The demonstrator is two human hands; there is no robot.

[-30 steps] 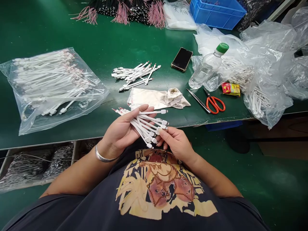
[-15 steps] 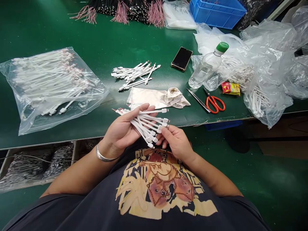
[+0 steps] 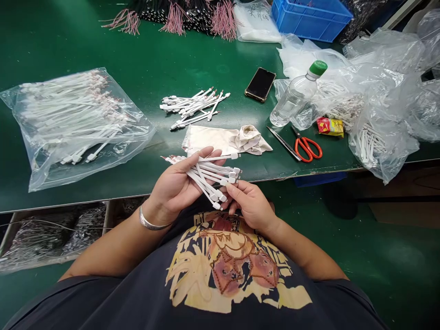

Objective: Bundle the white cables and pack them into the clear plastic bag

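Note:
A fanned bunch of short white cables (image 3: 206, 175) with plug ends lies across my left hand (image 3: 178, 183), its thumb over them. My right hand (image 3: 250, 201) pinches one of the plug ends on the bunch's right side between thumb and fingers. Just beyond the hands a cream cloth (image 3: 213, 140) lies on the green table, crumpled at its right end. Behind the cloth is a loose pile of similar white cables (image 3: 192, 105).
To the left lies a clear bag of white cables (image 3: 75, 119). On the right are a phone (image 3: 260, 84), a bottle (image 3: 292, 101), tweezers (image 3: 282, 143), orange-handled scissors (image 3: 307, 145), a small packet (image 3: 330, 127) and plastic bags (image 3: 385, 101). A blue crate (image 3: 311, 20) stands at the back.
My right thumb and fingers have shifted slightly left along the plug ends, and some plugs in the bunch sit closer together. My left hand stays nearly still.

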